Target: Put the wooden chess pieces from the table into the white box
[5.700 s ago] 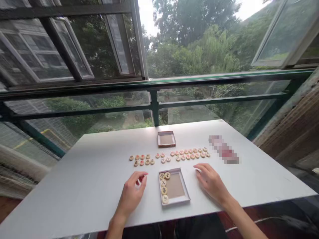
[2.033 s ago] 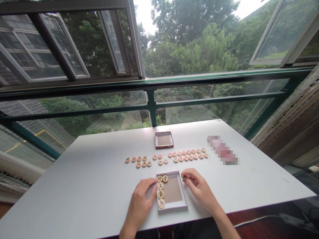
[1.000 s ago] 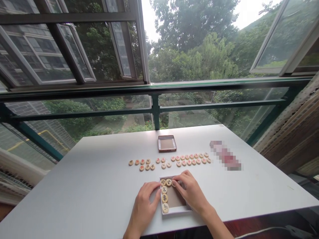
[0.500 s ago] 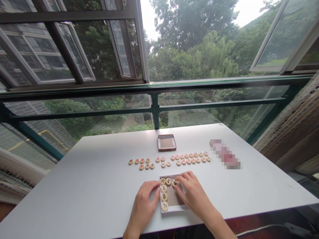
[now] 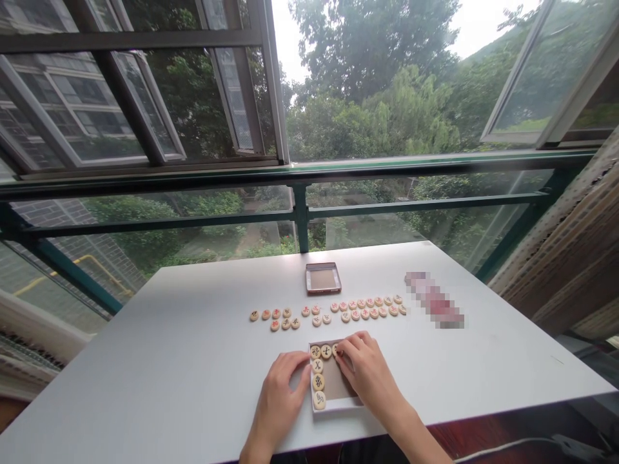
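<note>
On a white counter (image 5: 184, 367), five lettered discs (image 5: 318, 382) line the nine and twelve o'clock walls of a shallow box (image 5: 338, 404). The right hand (image 5: 371, 372), grip narrow, pinches a sixth disc (image 5: 335, 350) at twelve; the left hand (image 5: 280, 394), loosely spread, touches nine. Most loose discs (image 5: 361, 303) remain outside, eleven to one o'clock.
</note>
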`<control>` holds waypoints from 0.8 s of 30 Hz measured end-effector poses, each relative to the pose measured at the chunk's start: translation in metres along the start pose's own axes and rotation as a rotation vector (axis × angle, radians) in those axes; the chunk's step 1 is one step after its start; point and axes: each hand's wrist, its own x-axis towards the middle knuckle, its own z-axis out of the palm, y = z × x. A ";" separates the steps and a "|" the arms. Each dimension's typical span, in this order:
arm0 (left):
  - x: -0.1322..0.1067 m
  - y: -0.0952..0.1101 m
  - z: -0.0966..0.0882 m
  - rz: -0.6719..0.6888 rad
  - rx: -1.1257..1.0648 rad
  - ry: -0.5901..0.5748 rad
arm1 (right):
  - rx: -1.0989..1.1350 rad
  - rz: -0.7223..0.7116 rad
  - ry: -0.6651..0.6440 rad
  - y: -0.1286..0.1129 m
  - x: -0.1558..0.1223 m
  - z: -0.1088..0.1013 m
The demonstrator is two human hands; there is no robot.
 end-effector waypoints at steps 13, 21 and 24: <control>0.000 0.000 0.001 0.012 0.014 0.016 | -0.004 0.023 0.017 -0.003 0.001 0.003; 0.000 0.002 0.000 -0.001 0.003 0.014 | -0.007 0.022 0.036 -0.005 -0.001 0.001; 0.000 0.003 -0.001 -0.002 -0.002 0.008 | -0.006 0.014 0.040 -0.005 -0.002 0.001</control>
